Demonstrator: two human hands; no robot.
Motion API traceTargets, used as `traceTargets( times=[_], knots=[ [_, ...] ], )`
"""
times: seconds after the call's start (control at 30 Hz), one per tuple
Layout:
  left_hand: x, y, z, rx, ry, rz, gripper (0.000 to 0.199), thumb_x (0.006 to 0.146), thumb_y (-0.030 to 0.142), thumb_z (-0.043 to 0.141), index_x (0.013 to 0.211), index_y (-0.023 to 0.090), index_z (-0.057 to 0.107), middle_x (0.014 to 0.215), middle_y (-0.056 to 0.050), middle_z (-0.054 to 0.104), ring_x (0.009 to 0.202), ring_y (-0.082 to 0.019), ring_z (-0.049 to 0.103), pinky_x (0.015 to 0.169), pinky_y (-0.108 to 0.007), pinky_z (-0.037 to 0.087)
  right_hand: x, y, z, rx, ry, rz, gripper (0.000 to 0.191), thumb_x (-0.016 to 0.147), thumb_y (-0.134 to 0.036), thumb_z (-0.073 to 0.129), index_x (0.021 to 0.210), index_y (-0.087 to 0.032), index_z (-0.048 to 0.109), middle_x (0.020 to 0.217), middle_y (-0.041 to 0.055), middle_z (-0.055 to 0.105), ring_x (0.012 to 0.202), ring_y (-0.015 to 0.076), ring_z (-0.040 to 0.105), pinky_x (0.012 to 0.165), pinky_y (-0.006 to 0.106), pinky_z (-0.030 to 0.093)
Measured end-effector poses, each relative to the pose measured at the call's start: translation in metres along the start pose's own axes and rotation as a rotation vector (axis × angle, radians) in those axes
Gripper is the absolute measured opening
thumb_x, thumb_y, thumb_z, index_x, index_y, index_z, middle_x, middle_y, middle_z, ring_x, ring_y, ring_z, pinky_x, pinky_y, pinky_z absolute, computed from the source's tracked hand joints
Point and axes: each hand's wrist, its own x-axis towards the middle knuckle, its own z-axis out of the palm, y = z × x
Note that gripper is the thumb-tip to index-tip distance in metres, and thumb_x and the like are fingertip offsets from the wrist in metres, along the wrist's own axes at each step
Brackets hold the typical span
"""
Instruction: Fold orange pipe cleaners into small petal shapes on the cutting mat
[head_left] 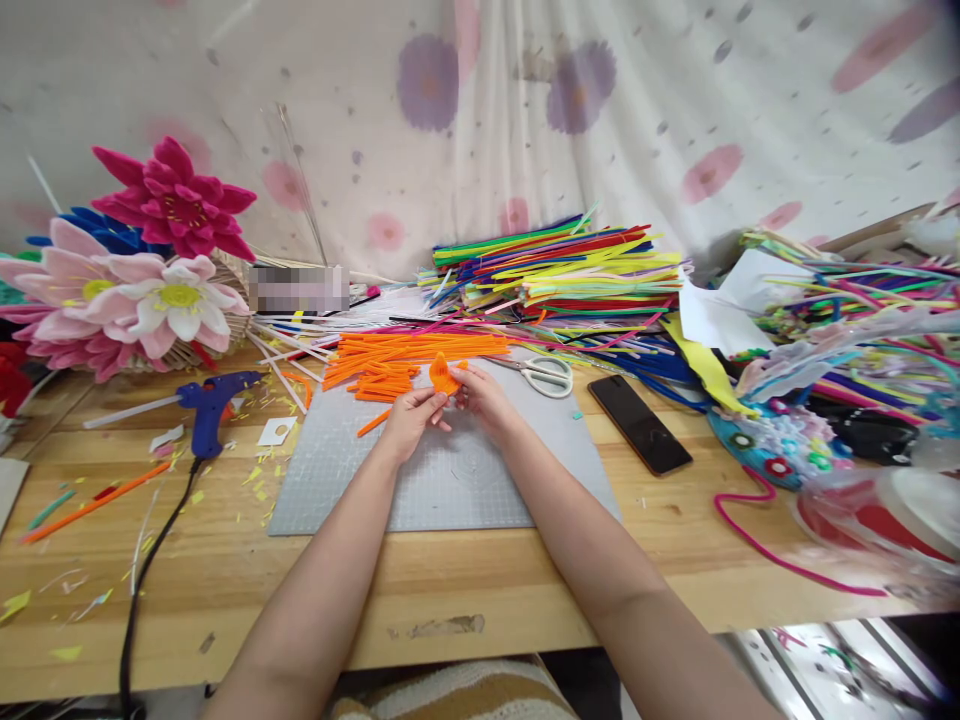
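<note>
Both my hands meet above the upper middle of a grey cutting mat, around a small orange piece of curved pipe cleaner (442,374). My left hand (411,420) pinches its lower left side between thumb and fingers. On its right, my right hand (484,398) is closed on the same piece. Just behind the hands lie long orange pipe cleaners (405,347) and a pile of short cut orange ones (384,381). One short orange stem (373,423) rests on the mat (330,490) left of my left hand. Scissors (547,377) with pale handles lie to the right.
A black phone (640,424) lies right of the mat. A blue glue gun (211,408) with a black cord sits left. Fluffy flowers (176,300) stand back left; colourful pipe cleaner bundles (570,265) lie behind. A clear plastic container (877,515) is at the right.
</note>
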Motion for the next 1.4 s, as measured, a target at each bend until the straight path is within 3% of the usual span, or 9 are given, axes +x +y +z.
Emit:
traceTargets(
  times=[0.2,0.4,0.5,0.63,0.77,1.0,1.17,1.4],
  knots=[
    [-0.003,0.003,0.002,0.075,-0.123,-0.043,0.033,0.065,0.045,0.067,0.065,0.014,0.058,0.050,0.006,0.039,0.047,-0.005,0.038,0.049,-0.022,0.050,-0.003,-0.019,-0.008,-0.139,0.029,-0.073,0.028,0.063,-0.041,0.067,0.077,-0.017,0.061,0.071,-0.0014,0.059,0.058,0.0078,0.048,0.052,0.021,0.034],
    [-0.005,0.007,0.003,0.049,-0.175,-0.044,0.033,0.064,0.045,0.067,0.066,0.015,0.053,0.052,0.007,0.036,0.046,-0.005,0.033,0.049,-0.024,0.052,-0.007,-0.031,-0.023,-0.242,-0.118,-0.092,0.033,0.067,-0.041,0.066,0.090,-0.018,0.066,0.084,0.0010,0.063,0.071,0.0099,0.053,0.067,0.022,0.039],
    [-0.002,0.005,0.002,0.101,-0.112,0.022,0.035,0.064,0.047,0.067,0.063,0.016,0.051,0.052,0.006,0.036,0.047,-0.005,0.035,0.047,-0.024,0.052,-0.006,-0.029,-0.029,-0.239,-0.189,-0.075,0.036,0.066,-0.045,0.066,0.091,-0.018,0.065,0.084,0.0016,0.063,0.072,0.0106,0.053,0.066,0.023,0.040],
    [0.002,0.000,0.002,0.124,0.042,0.090,0.038,0.063,0.049,0.067,0.074,0.014,0.057,0.062,0.003,0.051,0.050,-0.006,0.045,0.049,-0.024,0.052,-0.004,-0.023,-0.029,-0.221,-0.134,-0.110,0.034,0.068,-0.050,0.062,0.079,-0.017,0.060,0.070,-0.0015,0.055,0.060,0.0076,0.046,0.059,0.022,0.037],
    [0.002,0.000,0.004,0.102,0.061,0.072,0.041,0.062,0.049,0.068,0.081,0.014,0.059,0.073,-0.001,0.059,0.053,-0.007,0.051,0.049,-0.025,0.052,-0.003,-0.021,-0.022,-0.349,-0.139,-0.157,0.032,0.067,-0.048,0.064,0.073,-0.017,0.056,0.066,-0.0023,0.053,0.055,0.0070,0.043,0.054,0.022,0.034],
    [0.003,-0.005,0.003,0.143,0.137,0.136,0.033,0.064,0.045,0.067,0.072,0.014,0.059,0.057,0.003,0.054,0.049,-0.008,0.050,0.051,-0.024,0.049,0.002,-0.012,-0.011,-0.498,-0.012,-0.133,0.035,0.067,-0.052,0.058,0.063,-0.017,0.050,0.054,-0.0043,0.045,0.048,0.0069,0.036,0.047,0.022,0.028],
    [0.005,-0.008,0.002,0.184,0.209,0.203,0.026,0.067,0.040,0.065,0.068,0.015,0.060,0.060,0.001,0.056,0.050,-0.008,0.050,0.052,-0.023,0.046,0.005,-0.004,-0.005,-0.571,0.092,-0.155,0.036,0.069,-0.053,0.053,0.060,-0.018,0.047,0.051,-0.0044,0.041,0.048,0.0077,0.036,0.048,0.023,0.028],
    [0.006,-0.011,0.000,0.279,0.303,0.257,0.022,0.068,0.037,0.063,0.064,0.016,0.058,0.062,0.001,0.051,0.047,-0.007,0.044,0.039,-0.020,0.033,0.008,-0.003,-0.006,-0.686,0.160,-0.111,0.043,0.066,-0.058,0.055,0.054,-0.018,0.044,0.050,-0.0033,0.044,0.047,0.0082,0.037,0.049,0.023,0.028]
  ],
)
